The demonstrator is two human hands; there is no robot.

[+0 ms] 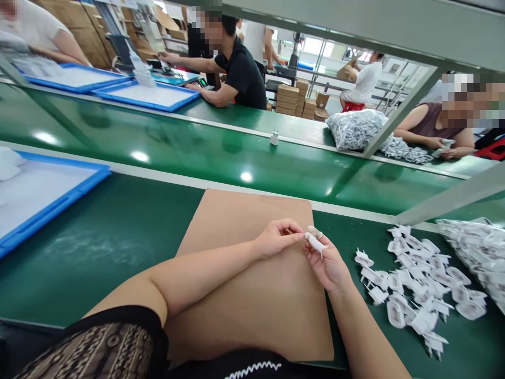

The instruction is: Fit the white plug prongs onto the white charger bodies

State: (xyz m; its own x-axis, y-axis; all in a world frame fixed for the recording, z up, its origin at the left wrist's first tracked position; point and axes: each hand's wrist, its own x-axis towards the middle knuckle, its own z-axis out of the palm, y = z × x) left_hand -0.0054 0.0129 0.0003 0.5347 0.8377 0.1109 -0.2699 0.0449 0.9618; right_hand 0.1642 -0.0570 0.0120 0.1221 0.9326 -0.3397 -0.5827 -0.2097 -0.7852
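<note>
Right hand [327,267] grip closed on white piece [316,243], left hand [276,239] hold unclear; likely light, stiff, take by edges.

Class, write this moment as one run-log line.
left hand: fingertips at right hand; white coverings: seemingly on right thumb and finger; any held item: unclear; below: cardboard sheet; rightward: white plug pieces

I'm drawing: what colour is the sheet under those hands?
Light brown sheet, clearest in the head view.
</note>
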